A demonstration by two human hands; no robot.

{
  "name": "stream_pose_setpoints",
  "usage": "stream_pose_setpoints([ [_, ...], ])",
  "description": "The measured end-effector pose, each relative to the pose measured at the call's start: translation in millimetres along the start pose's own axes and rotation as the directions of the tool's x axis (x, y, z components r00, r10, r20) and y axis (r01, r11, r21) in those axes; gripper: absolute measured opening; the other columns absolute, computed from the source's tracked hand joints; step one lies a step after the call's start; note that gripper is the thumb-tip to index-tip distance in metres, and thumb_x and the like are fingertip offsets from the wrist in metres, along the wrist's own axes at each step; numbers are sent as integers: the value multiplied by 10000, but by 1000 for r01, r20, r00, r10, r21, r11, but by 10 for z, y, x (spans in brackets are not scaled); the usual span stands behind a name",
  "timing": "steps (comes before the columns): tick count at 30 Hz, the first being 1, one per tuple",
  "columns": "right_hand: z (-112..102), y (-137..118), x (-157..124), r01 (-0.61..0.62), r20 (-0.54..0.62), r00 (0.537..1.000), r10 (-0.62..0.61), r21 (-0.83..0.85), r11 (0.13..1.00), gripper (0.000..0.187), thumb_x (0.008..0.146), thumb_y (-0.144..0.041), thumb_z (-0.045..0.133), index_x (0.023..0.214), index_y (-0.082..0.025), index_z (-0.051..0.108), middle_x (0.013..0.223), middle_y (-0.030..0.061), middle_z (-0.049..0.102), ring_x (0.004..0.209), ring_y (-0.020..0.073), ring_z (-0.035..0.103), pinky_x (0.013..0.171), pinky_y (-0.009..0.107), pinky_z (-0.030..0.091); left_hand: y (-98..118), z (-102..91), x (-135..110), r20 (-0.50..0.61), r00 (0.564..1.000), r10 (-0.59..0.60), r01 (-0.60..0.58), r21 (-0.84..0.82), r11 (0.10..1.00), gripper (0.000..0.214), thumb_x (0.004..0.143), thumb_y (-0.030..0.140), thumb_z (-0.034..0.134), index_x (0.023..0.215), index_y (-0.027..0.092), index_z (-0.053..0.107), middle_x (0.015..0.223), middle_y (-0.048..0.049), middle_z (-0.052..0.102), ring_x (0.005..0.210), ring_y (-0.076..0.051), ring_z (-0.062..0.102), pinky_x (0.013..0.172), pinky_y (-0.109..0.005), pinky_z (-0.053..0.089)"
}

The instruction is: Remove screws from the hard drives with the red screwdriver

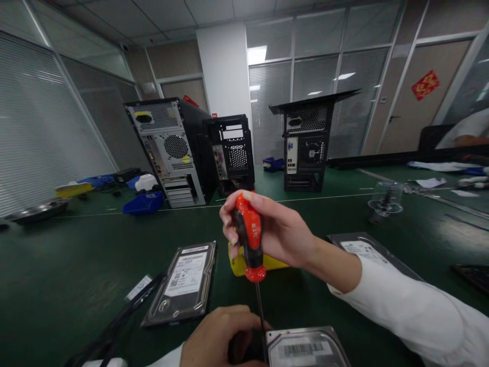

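My right hand (282, 229) is wrapped round the red and black handle of a screwdriver (252, 234). The shaft points down, past the left edge of a hard drive (301, 349) at the bottom of the view; its tip is hidden. My left hand (225, 334) is closed, fingers curled beside the shaft and that drive's left edge. What its fingers grip cannot be made out. Another hard drive (185, 280) lies label up to the left. Behind my right hand is a yellow bin (239, 264), partly covered.
Three computer cases (198, 158) stand at the back of the green table. A blue bin (143, 203) and a metal bowl (38, 210) are at left, black cables (126, 318) nearer. Right of my hand lie another hard drive (374, 250) and a clear plastic container (385, 196). A person's sleeve (468, 127) shows far right.
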State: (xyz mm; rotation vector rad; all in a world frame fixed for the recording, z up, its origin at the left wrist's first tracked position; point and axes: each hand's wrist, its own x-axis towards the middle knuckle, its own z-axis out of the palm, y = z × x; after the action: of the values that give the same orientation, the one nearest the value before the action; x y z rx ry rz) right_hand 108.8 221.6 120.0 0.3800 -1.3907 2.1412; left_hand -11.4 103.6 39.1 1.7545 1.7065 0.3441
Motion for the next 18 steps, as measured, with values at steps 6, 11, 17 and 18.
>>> stream_pose_setpoints([
  [6, 0, 11, -9, 22, 37, 999, -21, -25, 999, 103, 844, -202, 560, 882, -182, 467, 670, -35, 544, 467, 48, 497, 444, 141, 418, 15, 2, 33, -3, 1000, -3, 3, -16, 1000, 360, 629, 330, 793, 978, 296, 715, 859, 15, 643, 791, -177, 552, 732, -238, 396],
  [11, 55, -7, -17, -31, 131, 991, 31, -3, 1000, 378, 936, -459, 289, 996, -158, 508, 648, -22, 466, 457, 67, 431, 442, 183, 380, 28, -6, 3, -16, 1000, 6, -6, -37, 999, 375, 639, 295, 784, 1005, 296, 708, 881, 12, 647, 801, -176, 557, 732, -235, 398],
  [17, 45, 15, -8, -44, 96, 994, 43, 5, 999, 377, 937, -413, 332, 934, -122, 571, 765, 18, 504, 598, 81, 526, 572, 207, 441, -16, 13, 20, -26, 999, 24, -25, -39, 999, 369, 621, 292, 801, 980, 297, 716, 868, 16, 652, 795, -175, 562, 706, -233, 393],
  [18, 37, 22, -5, -33, 95, 995, 33, 4, 999, 342, 913, -424, 406, 910, -125, 572, 785, 22, 524, 613, 87, 549, 572, 211, 463, -23, 16, 25, -31, 999, 29, -30, -36, 999, 371, 624, 295, 800, 985, 298, 714, 865, 17, 652, 801, -176, 562, 717, -234, 394],
])
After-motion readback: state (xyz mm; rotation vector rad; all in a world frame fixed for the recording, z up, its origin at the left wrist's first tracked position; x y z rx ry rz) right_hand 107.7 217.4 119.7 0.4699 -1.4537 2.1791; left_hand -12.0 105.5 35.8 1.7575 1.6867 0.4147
